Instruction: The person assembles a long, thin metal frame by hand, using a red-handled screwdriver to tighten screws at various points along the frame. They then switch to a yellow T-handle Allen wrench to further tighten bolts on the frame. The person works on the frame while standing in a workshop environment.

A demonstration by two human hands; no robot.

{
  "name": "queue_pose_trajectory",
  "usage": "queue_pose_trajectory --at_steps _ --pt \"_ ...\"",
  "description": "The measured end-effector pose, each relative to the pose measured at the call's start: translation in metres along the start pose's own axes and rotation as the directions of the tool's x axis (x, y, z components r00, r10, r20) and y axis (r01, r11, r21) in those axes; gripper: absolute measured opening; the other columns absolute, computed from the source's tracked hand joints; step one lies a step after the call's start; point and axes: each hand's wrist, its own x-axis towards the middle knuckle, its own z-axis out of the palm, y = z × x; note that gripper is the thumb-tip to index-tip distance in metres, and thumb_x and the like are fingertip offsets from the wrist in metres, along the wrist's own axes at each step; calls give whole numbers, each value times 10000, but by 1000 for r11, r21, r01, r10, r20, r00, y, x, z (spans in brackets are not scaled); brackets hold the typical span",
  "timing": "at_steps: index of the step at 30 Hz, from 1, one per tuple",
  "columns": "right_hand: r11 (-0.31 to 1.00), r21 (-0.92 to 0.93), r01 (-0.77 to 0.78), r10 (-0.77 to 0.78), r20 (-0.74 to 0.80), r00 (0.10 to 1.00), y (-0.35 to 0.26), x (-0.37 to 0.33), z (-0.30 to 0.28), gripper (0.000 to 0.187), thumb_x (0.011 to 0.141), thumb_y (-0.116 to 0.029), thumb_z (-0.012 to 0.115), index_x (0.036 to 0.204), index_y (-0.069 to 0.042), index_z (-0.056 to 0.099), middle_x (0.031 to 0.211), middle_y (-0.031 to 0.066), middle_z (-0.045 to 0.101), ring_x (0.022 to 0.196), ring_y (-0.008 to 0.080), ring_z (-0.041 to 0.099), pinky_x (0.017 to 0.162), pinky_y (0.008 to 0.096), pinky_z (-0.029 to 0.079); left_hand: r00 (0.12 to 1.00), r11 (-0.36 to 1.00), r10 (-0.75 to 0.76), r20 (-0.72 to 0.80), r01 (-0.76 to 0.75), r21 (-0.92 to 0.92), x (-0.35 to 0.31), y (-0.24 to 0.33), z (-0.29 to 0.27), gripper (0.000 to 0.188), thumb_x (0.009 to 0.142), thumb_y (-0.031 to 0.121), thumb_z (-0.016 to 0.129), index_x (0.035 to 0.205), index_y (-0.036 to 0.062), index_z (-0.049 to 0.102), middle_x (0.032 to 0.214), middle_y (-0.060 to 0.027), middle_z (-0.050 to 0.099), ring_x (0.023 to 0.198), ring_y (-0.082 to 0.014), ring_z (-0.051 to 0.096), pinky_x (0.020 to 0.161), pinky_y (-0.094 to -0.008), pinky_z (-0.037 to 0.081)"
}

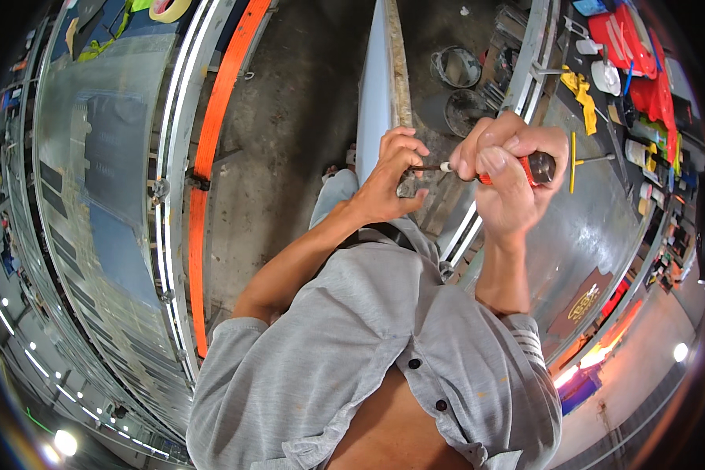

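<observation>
My right hand (517, 160) is closed around the red and black handle of a screwdriver (539, 168). The thin shaft points left, toward my left hand (395, 174). Those left fingers curl over the near end of a tall panel (400, 70), which stands on edge with a pale blue face and a worn, light brown edge. My left thumb is held apart below the fingers, close to the screwdriver's tip. Where exactly the tip rests is hidden by the left fingers.
To the left runs a long bench with an orange rail (209, 149) and a sheet-covered top. A metal-topped table (587, 227) at the right bears a yellow cloth (580, 98), a T-shaped tool (573, 162) and red bags (627, 47). Buckets (456, 67) stand on the floor beyond my hands.
</observation>
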Motion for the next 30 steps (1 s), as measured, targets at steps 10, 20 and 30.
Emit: queue_pose_trajectory --at_steps 10,20,30 --pt "915 -398 -63 -104 -385 917 3 14 12 158 946 -49 693 962 14 549 745 103 655 612 134 630 582 251 493 975 986 -123 185 141 -87 31 2 -28 459 686 312 899 1023 104 666 1346 -132 602 1382 -338 442 1208 -620 11" --pt "753 -646 -126 -184 -390 902 14 22 35 169 919 11 670 965 -6 508 616 85 577 525 132 552 509 271 454 998 985 68 -4 -68 -156 38 -6 4 302 700 185 872 646 82 594 607 -15 554 620 -229 554 990 -417 437" --pt "896 -442 -32 -93 -259 961 12 18 14 215 885 121 611 994 -5 476 746 116 608 565 116 561 530 265 471 999 980 41 -2 -41 -194 35 -5 6 329 700 147 832 619 78 520 569 -27 468 552 -232 436 804 -340 398"
